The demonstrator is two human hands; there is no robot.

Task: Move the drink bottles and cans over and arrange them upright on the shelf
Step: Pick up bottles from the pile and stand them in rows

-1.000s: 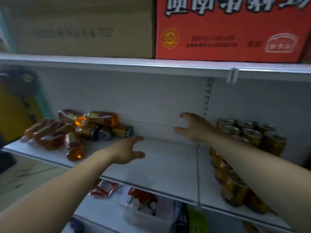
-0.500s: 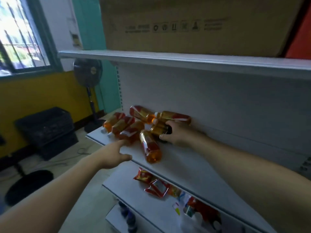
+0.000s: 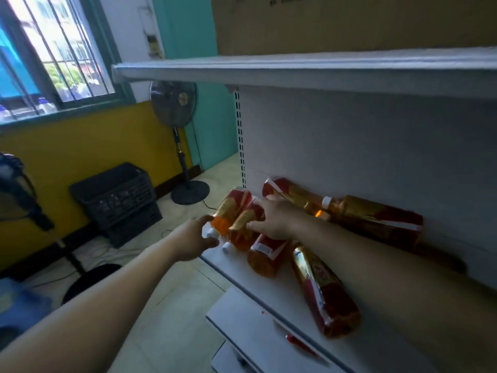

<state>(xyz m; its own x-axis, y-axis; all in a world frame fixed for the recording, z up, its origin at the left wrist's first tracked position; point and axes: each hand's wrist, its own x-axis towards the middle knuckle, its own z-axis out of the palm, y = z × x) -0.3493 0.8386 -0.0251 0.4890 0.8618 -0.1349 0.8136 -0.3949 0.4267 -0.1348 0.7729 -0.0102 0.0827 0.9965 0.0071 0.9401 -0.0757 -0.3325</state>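
Picking up is in hand: the left hand, fingers spread, nears the far-left bottle lying on the shelf, while the right hand presses spread onto its neighbour; next, close and lift.

Views: one only, worn on the head; no second view shares the scene
Position: above and behind both forearms; close in front of the left end of the white shelf
Facing: forward and down; turned slightly left, so the shelf runs off to the right
Nearness: the lying bottles are within arm's reach; the left hand and right hand sit near centre
Edges: wide-angle bend; window, fan and crate fill the left
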